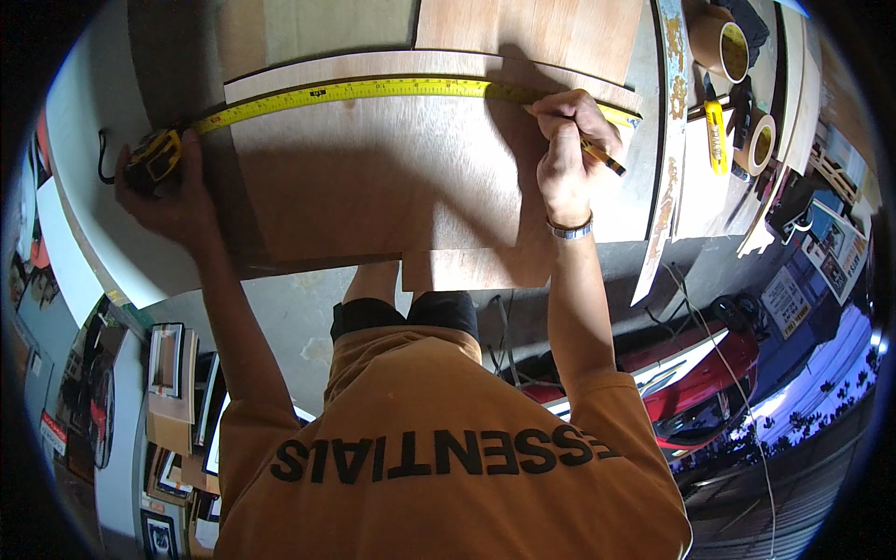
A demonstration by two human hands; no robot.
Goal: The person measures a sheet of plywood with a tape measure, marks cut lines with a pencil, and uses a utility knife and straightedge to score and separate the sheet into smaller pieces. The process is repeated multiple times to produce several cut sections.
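Observation:
A yellow tape measure blade (373,90) is drawn out across a plywood sheet (364,177), close to its far edge. At the left, my left hand (177,191) is closed around the black and yellow tape measure case (154,161), just past the sheet's left edge. My right hand (574,149) grips a pencil (602,157) near the blade's right end. The pencil's thin tip end points left beside the blade, and its dark end sticks out to the right. My fingers cover the middle of the pencil and part of the blade.
More plywood panels (527,37) lie beyond the sheet. A worn straightedge strip (665,140) runs along the right. Past it are a yellow utility knife (716,135) and tape rolls (734,51). Picture frames (168,359) are stacked at lower left; a red car (700,401) stands at lower right.

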